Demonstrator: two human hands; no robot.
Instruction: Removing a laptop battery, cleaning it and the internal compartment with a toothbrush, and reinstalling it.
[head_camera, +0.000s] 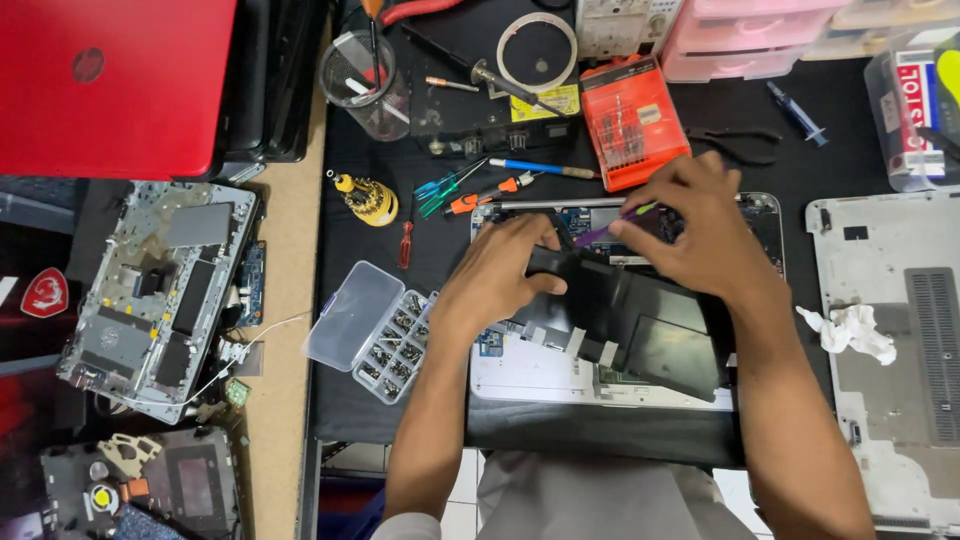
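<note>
A person's two bare hands worked over an opened laptop (560, 375) lying on a black mat (350, 400) that covered the worktop (283, 330). The left hand (497, 275) had its fingers clenched around the upper left edge of a flat black battery pack (640, 325), which sat tilted across the middle of the laptop's pale grey inside. The right hand (700, 235) pinched a thin purple and green tool (620, 222) between its fingers, with the tip near the battery pack's top edge. Just behind the hands lay an orange rectangular case of screwdriver bits (630, 120) with a small pale label on it. To the left of the laptop sat a clear plastic box (372, 330) with its lid open, divided into little compartments holding dark screws. Farther back stood a clear cup (368, 85) holding tools, a yellow and black screwdriver handle (368, 198), and a few thin screwdrivers (470, 188) with blue, green and orange grips. A shiny red laptop lid (115, 85) filled the far left corner, bearing a round dark emblem. Below it lay a stripped grey metal chassis (160, 295). On the right rested a silver laptop bottom cover (890, 350) with a ribbed vent, and a crumpled white tissue (850, 330) on its edge.
</note>
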